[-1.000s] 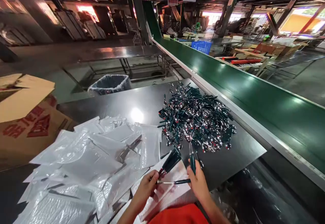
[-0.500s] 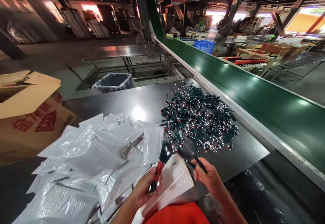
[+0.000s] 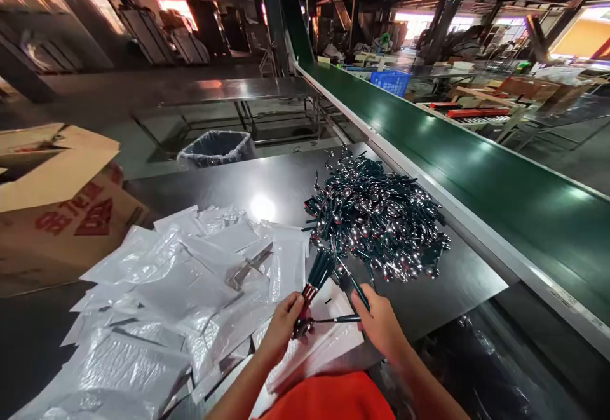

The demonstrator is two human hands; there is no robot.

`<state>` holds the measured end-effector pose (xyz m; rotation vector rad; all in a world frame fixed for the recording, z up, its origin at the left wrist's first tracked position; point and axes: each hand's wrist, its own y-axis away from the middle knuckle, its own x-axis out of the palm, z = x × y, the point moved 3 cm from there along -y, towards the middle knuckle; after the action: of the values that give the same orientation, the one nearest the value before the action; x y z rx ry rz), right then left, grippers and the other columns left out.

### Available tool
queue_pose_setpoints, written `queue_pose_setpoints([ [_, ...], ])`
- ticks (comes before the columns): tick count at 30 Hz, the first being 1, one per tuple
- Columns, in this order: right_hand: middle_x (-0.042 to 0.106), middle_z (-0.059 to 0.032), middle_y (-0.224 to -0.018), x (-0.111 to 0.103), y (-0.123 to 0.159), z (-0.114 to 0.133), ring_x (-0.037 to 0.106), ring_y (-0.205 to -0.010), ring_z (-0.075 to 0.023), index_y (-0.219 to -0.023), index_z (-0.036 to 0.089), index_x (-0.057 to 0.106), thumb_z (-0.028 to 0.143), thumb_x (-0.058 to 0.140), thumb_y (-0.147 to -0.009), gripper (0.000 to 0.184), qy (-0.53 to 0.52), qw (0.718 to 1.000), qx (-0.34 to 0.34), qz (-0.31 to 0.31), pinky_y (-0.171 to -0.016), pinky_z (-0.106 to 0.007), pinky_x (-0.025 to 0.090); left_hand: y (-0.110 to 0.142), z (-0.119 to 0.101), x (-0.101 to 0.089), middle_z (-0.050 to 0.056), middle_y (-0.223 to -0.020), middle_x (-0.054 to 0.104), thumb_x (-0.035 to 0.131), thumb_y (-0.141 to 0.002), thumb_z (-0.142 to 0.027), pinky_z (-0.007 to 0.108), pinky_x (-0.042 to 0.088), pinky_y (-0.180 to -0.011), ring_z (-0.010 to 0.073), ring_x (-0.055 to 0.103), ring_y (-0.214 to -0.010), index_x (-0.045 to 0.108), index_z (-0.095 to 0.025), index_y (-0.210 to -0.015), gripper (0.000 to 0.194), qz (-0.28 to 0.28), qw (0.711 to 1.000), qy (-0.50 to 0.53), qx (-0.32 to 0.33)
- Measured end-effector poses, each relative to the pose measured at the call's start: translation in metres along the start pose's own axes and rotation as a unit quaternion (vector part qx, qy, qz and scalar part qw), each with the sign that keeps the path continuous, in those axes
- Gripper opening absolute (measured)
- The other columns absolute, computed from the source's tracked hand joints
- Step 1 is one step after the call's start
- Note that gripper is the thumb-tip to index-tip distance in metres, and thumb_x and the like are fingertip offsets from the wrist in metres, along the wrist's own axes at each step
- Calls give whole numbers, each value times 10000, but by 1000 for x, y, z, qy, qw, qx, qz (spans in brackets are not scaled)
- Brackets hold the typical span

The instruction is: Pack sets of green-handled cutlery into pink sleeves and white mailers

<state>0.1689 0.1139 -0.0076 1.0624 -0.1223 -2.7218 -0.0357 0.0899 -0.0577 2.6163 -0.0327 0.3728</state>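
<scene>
My left hand [image 3: 284,326] is closed around a bunch of spoons [image 3: 320,272], their dark green handles pointing away and their shiny bowls near my palm. My right hand [image 3: 379,318] grips dark-handled spoons [image 3: 344,319] by the handles; one lies crosswise with its bowl end at the bunch, another points up and left. Beyond both hands spreads a large heap of green-handled metal spoons [image 3: 376,216]. Under my hands is a white padded envelope [image 3: 328,337], partly covered by the bunch.
A pile of white padded envelopes [image 3: 166,293] covers the left of the metal table [image 3: 471,280]. A cardboard box [image 3: 61,229] stands far left, a lined bin [image 3: 216,148] behind the table. A green conveyor belt [image 3: 457,153] runs along the right, with a blue crate [image 3: 391,81] beyond.
My right hand has moved slightly left, bringing a spoon's bowl end against the bunch in my left hand. My left hand still holds the bunch, and the view has shifted slightly.
</scene>
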Motion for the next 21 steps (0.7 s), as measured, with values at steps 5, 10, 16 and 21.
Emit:
queue_pose_setpoints([
  [5, 744, -106, -834, 10, -14, 10, 717, -778, -241, -1056, 171, 569, 318, 323, -1007, 291, 156, 983, 30, -87, -614, -264, 428, 9, 28, 25, -46, -561, 534, 645, -685, -735, 170, 305, -342, 50, 431, -375, 516, -184, -706, 566, 47, 998, 11, -27],
  [10, 752, -124, -842, 7, -28, 15, 723, -764, -261, -1122, 161, 568, 341, 359, -1025, 293, 279, 944, 149, -97, -575, -270, 403, 17, 42, 36, -63, -591, 544, 763, -640, -636, 180, 344, -343, 79, 486, -401, 518, -206, -841, 535, 84, 992, 68, -59],
  [16, 727, -180, -848, 4, -31, 4, 703, -810, -312, -1058, 133, 623, 379, 329, -1017, 386, 226, 953, 114, -165, -697, -386, 494, 19, 42, 35, -25, -659, 623, 769, -647, -622, 181, 363, -351, 110, 559, -452, 541, -206, -881, 528, 50, 988, 102, -101],
  [21, 721, -155, -1110, -14, -12, -2, 663, -1040, -288, -1131, 166, 680, 413, 383, -984, 413, 0, 969, -115, -218, -908, -420, 504, 10, 31, 15, -8, -625, 627, 805, -633, -578, 139, 268, -311, 80, 508, -424, 552, -181, -827, 510, -10, 980, 169, -104],
])
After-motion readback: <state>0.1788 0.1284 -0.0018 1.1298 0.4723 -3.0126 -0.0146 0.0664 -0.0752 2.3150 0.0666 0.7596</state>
